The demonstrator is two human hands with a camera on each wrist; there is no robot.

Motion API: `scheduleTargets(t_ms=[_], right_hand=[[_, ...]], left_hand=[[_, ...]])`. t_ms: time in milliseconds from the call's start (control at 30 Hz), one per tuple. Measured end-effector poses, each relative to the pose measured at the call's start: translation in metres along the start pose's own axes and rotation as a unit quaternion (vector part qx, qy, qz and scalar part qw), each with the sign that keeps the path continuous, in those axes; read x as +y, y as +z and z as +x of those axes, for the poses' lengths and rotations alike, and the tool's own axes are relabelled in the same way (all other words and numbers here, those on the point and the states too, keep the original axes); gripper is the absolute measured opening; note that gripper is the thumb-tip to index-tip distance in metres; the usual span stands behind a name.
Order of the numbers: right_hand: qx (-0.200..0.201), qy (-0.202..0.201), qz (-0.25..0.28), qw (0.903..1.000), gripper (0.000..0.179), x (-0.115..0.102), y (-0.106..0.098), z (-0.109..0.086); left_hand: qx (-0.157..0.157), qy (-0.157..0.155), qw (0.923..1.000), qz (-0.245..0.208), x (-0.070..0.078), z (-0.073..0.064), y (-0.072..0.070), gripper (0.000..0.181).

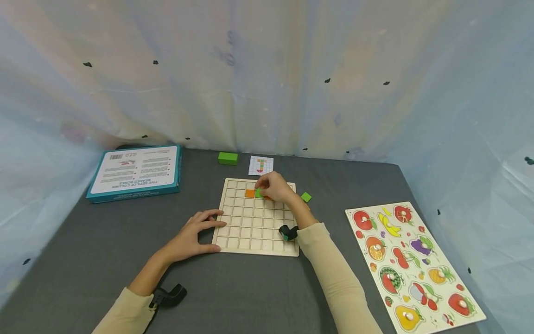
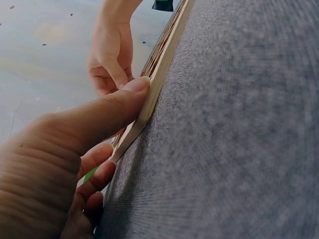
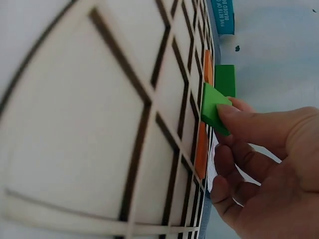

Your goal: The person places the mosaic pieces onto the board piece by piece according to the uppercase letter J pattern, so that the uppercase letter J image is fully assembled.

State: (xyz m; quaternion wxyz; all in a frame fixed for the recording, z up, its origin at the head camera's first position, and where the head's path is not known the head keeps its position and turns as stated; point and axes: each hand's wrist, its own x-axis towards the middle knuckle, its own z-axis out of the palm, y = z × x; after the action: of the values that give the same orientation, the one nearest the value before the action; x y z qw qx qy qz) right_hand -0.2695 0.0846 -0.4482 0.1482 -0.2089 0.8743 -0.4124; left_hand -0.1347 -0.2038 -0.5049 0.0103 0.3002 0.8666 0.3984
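Observation:
A pale wooden grid board (image 1: 246, 227) lies on the table. My left hand (image 1: 193, 234) rests at its left side, fingers spread along the edge and thumb against the near left corner; the left wrist view shows the thumb (image 2: 117, 107) touching the rim. Over the far rows, my right hand (image 1: 274, 187) pinches a green square tile (image 3: 213, 109) between thumb and fingers. That tile is tilted, one edge at a cell between two orange tiles (image 3: 208, 65) set in the grid. The right hand partly covers the second orange tile (image 3: 201, 152).
Behind the board are a green block (image 1: 227, 159) and a pattern card (image 1: 261, 165). Another green tile (image 1: 306, 197) lies right of the board. A teal box (image 1: 135, 172) sits at the far left, a fruit puzzle board (image 1: 410, 278) at the right. Curtains surround the table.

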Motion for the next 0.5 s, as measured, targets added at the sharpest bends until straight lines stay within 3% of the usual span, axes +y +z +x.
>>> scheduleTargets(t_ms=[267,500], right_hand=[[0.007,0.007,-0.042,0.9991,0.014,0.0007,0.0027,-0.0007],[0.005,0.013,-0.037,0.9992,0.019,0.0017,0.0037,-0.0018]], left_hand=[[0.001,-0.003,1.0,0.002,0.0009,0.001,-0.001,0.063],[-0.001,-0.006,1.0,0.006,0.0016,0.0002,-0.0007,0.063]])
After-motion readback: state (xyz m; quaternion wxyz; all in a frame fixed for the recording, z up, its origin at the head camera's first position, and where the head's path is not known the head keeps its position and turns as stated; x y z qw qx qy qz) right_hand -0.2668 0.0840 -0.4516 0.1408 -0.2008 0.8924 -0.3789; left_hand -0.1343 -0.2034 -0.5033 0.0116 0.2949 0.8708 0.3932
